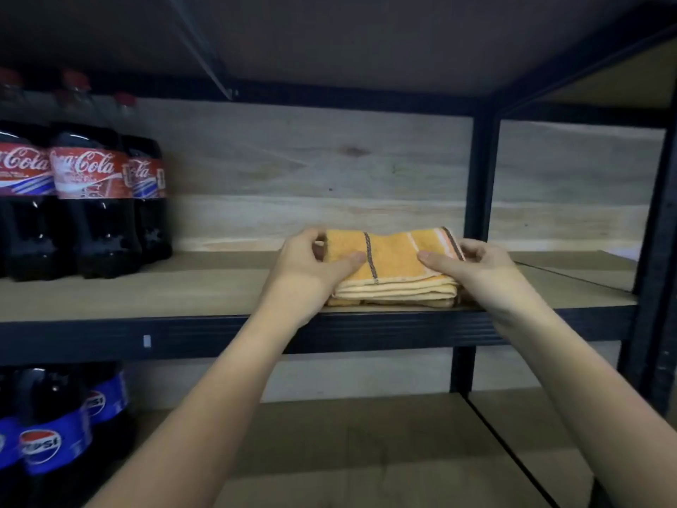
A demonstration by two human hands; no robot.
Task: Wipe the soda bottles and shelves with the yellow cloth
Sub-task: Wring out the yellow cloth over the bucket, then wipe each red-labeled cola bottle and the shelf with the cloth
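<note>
Pick-up step: left hand (311, 262) and right hand (472, 264) each grip an end of the folded yellow cloth (392, 265) on the shelf (183, 291); next, probably lift it and carry left of the grip to the Coca-Cola bottles (88, 199).

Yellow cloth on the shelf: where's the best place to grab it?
Take the yellow cloth by its two short ends, coming from the front. It lies folded flat in a stack at the shelf edge, so the left hand and right hand pinching both ends should keep the layers together.

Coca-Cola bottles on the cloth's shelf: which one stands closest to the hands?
The rightmost Coca-Cola bottle, set slightly behind the front one; only bare shelf separates it from the left hand.
</note>
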